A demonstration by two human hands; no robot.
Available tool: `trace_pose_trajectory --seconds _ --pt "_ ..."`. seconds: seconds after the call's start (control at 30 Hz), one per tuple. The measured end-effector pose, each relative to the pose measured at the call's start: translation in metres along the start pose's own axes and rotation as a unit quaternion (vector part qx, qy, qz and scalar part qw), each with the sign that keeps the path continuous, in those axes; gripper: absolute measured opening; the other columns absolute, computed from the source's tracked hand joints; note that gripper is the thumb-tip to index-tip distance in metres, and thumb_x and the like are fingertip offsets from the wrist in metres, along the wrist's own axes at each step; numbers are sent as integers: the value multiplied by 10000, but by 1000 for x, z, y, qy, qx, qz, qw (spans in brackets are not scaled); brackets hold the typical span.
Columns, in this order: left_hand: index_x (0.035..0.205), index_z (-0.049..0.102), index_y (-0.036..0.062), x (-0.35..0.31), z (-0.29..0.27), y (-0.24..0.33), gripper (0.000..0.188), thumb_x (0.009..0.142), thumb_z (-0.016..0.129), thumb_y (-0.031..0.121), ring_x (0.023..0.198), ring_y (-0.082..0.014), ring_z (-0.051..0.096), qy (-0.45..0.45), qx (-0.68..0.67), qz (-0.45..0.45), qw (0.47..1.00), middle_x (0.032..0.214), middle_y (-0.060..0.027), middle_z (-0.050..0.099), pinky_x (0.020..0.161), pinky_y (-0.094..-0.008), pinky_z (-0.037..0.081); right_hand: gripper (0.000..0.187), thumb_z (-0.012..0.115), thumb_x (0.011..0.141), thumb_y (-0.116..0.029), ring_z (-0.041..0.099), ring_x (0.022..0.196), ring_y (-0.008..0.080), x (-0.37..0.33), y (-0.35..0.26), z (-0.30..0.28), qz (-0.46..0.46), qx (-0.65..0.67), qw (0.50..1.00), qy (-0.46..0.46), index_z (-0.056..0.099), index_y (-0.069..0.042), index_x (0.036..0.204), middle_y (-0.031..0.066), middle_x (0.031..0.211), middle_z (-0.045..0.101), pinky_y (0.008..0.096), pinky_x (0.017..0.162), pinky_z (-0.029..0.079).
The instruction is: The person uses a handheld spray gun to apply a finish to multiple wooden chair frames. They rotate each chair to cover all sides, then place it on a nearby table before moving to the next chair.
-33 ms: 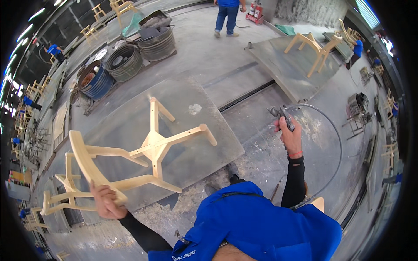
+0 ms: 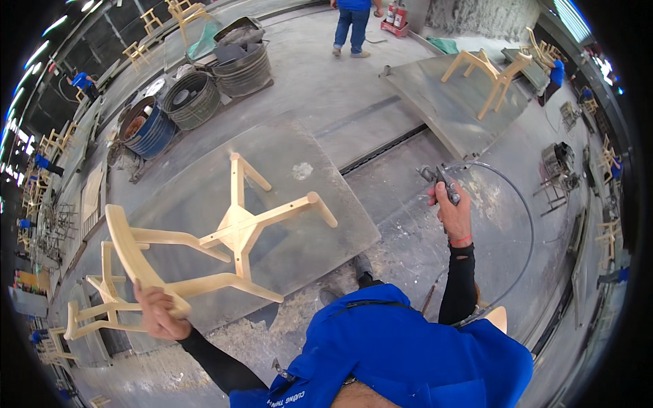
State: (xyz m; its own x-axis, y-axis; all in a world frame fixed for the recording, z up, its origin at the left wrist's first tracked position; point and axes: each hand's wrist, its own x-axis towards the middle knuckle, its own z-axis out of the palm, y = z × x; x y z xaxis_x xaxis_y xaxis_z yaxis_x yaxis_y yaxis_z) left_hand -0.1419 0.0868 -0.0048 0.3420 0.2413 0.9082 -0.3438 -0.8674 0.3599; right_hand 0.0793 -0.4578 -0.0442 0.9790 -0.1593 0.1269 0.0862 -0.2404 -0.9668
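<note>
A pale wooden chair frame (image 2: pixel 238 224) rests tipped over on a grey flat board, its crossed seat supports and legs turned up. My left hand (image 2: pixel 160 313) is closed around the near end of its curved backrest (image 2: pixel 129 248). Held out to the right, away from the chair, is a metal spray gun (image 2: pixel 445 183) in my right hand (image 2: pixel 454 214), whose fingers wrap round its handle. A grey hose (image 2: pixel 524 211) loops from the gun back toward my right side.
Beneath the chair lies the grey board (image 2: pixel 326 238). Metal tubs (image 2: pixel 190 98) and a blue drum (image 2: pixel 148 132) stand at far left. Another chair frame (image 2: pixel 486 71) sits on a far-right board. A person (image 2: pixel 352 30) stands ahead, near red fire extinguishers (image 2: pixel 396 17). A floor slot (image 2: pixel 384 148) runs between the boards.
My left hand and the backrest end have shifted slightly left. My right hand and the spray gun stay almost in place.
</note>
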Motion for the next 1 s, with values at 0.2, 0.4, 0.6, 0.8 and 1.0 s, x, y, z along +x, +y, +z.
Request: trace_pose_trajectory --seconds 0.2,0.4,0.6,0.8,1.0 --pt "816 602 -54 46 -3 -89 359 1066 450 155 993 -300 640 114 -48 -128 984 925 -168 685 1072 -504 464 373 648 1050 -244 632 751 104 -9 0 -16 -2 10 1000 0 664 25 1308 48 898 696 269 690 533" --pt "1173 733 -22 76 -6 -155 297 1064 548 184 1046 -245 672 105 142 -156 972 1155 -144 733 949 -368 514 381 648 1043 -222 634 759 95 -24 12 -26 -1 -8 999 -32 648 17 1340 62 940 714 266 673 528" --pt "1120 695 12 118 3 -220 460 1081 497 425 909 -344 653 49 335 -94 936 1016 -182 701 850 -439 502 525 720 989 -305 611 749 51 -67 -12 -19 46 68 987 -136 617 1 1404 54 948 710 200 496 374" --pt "1114 675 -44 139 11 -239 599 1084 444 507 943 -325 642 36 184 -170 968 1005 -197 695 881 -412 485 545 740 967 -242 637 810 100 -105 -17 11 -15 69 975 -210 597 34 1414 62 954 706 234 677 503" --pt "1161 683 -51 136 16 -249 642 1083 422 530 1031 -296 646 51 160 -164 972 1091 -195 710 951 -392 476 523 751 888 -21 713 879 167 -134 -11 46 -71 42 961 -265 621 28 1392 130 971 751 304 812 566"
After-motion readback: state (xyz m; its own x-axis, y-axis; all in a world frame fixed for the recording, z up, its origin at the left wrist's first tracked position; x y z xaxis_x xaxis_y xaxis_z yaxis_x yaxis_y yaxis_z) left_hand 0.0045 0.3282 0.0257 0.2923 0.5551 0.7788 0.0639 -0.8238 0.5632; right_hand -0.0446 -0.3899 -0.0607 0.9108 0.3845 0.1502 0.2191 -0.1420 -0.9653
